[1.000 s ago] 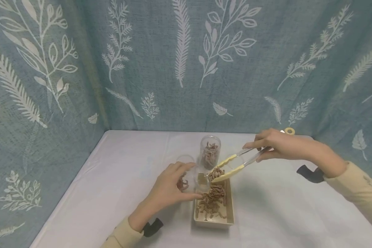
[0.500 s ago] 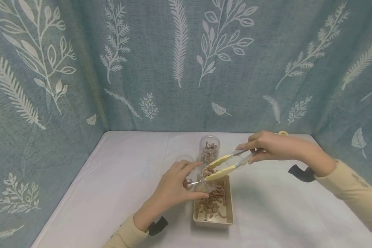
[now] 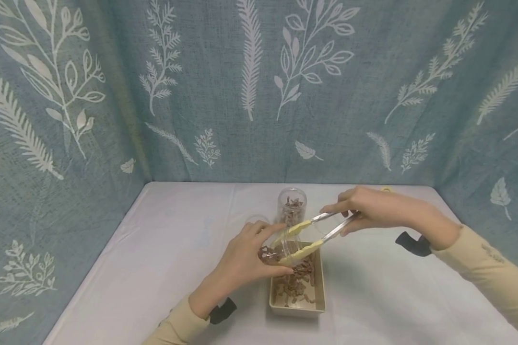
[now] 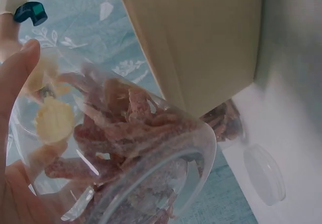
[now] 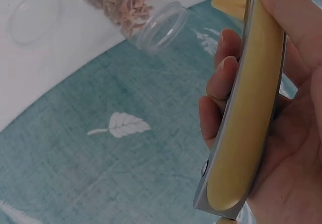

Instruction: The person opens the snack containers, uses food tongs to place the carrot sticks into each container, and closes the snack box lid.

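My left hand (image 3: 237,254) grips a clear plastic jar (image 4: 209,138) lying tilted over the box, its mouth toward the right. Brownish-red dried strips (image 4: 121,118) fill part of that jar. In my right hand (image 3: 369,206) is a pair of metal tongs (image 3: 338,226) with yellow grips and yellow tips, the fingers curled round the handle (image 5: 251,98). Both yellow tips reach into the jar's mouth; one tip (image 4: 55,121) shows through the wall in the left wrist view. Whether strips are still between the tips is unclear. Below, a beige rectangular box (image 3: 297,311) holds more strips (image 3: 294,287).
Behind the box stands a second clear open jar (image 3: 292,206) with similar strips. A clear round lid (image 4: 264,173) lies left of it, and another lid (image 5: 35,17) lies to its right. The white-covered table (image 3: 190,225) meets a teal leaf-patterned curtain (image 3: 220,96).
The tongs, carrying a bunch of strips, have moved left and into the held jar's mouth. My left hand has shifted slightly right with the jar.
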Demonstrator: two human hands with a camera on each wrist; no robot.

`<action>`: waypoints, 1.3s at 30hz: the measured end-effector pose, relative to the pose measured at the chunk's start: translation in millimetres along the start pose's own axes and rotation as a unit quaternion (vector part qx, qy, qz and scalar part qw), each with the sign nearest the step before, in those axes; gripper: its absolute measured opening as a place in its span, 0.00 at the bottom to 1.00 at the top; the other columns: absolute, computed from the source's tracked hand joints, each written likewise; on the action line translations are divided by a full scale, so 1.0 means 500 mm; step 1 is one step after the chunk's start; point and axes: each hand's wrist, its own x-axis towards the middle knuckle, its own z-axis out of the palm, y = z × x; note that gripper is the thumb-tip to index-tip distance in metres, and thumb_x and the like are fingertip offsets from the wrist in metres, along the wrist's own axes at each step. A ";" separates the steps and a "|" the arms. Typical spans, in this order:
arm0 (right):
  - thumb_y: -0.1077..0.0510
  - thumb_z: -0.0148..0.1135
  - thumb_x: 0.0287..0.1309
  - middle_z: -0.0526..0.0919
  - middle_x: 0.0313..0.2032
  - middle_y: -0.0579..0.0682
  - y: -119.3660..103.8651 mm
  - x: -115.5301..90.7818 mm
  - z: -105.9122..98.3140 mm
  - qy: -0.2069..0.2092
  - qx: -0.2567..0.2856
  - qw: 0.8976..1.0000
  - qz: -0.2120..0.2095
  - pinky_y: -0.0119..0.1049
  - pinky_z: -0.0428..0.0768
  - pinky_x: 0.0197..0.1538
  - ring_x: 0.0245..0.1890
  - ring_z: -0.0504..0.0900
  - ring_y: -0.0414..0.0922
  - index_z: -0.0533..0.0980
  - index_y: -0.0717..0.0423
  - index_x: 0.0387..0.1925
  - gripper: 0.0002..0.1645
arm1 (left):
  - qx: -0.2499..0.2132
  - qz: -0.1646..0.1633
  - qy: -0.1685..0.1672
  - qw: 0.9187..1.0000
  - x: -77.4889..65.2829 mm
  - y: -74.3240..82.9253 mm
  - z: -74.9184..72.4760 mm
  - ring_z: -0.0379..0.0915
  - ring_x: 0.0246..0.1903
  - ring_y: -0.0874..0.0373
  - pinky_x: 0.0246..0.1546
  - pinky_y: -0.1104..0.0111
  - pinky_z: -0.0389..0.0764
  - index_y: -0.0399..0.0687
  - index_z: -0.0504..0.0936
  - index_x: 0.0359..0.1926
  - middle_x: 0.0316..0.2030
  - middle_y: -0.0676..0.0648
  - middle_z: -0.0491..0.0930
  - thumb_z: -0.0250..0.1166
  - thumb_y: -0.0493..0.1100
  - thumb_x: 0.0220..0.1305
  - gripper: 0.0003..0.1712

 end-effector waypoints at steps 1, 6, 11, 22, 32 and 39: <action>0.47 0.67 0.49 0.76 0.30 0.40 -0.001 -0.001 -0.003 0.000 0.000 1.000 0.004 0.23 0.78 0.31 0.26 0.74 0.30 0.74 0.53 0.56 0.32 | 0.001 -0.002 -0.002 1.000 -0.001 -0.001 0.000 0.68 0.41 0.63 0.32 0.73 0.75 0.63 0.70 0.61 0.45 0.55 0.72 0.69 0.73 0.33 0.50; 0.45 0.66 0.50 0.74 0.28 0.37 0.001 -0.012 -0.013 -0.003 -0.001 1.000 0.028 0.25 0.76 0.28 0.25 0.71 0.30 0.74 0.48 0.57 0.31 | -0.009 -0.013 -0.007 1.000 -0.003 -0.009 -0.003 0.69 0.42 0.61 0.33 0.71 0.76 0.64 0.70 0.61 0.46 0.55 0.73 0.71 0.71 0.33 0.50; 0.43 0.65 0.51 0.74 0.29 0.37 0.011 -0.029 -0.016 0.006 -0.003 0.999 0.034 0.25 0.75 0.26 0.24 0.70 0.30 0.73 0.47 0.57 0.32 | -0.027 -0.040 -0.012 0.999 -0.008 -0.020 -0.009 0.69 0.49 0.57 0.44 0.61 0.78 0.64 0.69 0.62 0.52 0.55 0.73 0.72 0.70 0.33 0.50; 0.45 0.67 0.48 0.72 0.28 0.37 0.026 -0.049 -0.013 -0.007 -0.029 0.998 0.052 0.25 0.75 0.28 0.24 0.69 0.30 0.74 0.49 0.57 0.32 | -0.086 -0.117 -0.012 0.989 -0.024 -0.042 -0.017 0.69 0.54 0.57 0.52 0.49 0.74 0.72 0.66 0.62 0.57 0.58 0.71 0.71 0.72 0.32 0.50; 0.48 0.76 0.33 0.68 0.23 0.35 0.013 0.003 0.004 -0.030 -0.160 0.987 0.012 0.29 0.65 0.31 0.23 0.61 0.34 0.76 0.44 0.55 0.39 | -0.104 -0.131 0.002 0.986 -0.032 -0.050 -0.019 0.73 0.47 0.59 0.48 0.54 0.77 0.73 0.67 0.61 0.50 0.58 0.75 0.73 0.68 0.32 0.49; 0.47 0.76 0.30 0.67 0.23 0.37 -0.014 0.052 0.010 -0.078 -0.225 0.971 0.002 0.33 0.65 0.37 0.25 0.63 0.37 0.75 0.39 0.55 0.41 | -0.118 -0.136 -0.001 0.984 -0.037 -0.052 -0.015 0.73 0.47 0.59 0.48 0.54 0.77 0.70 0.67 0.62 0.53 0.55 0.74 0.70 0.72 0.32 0.50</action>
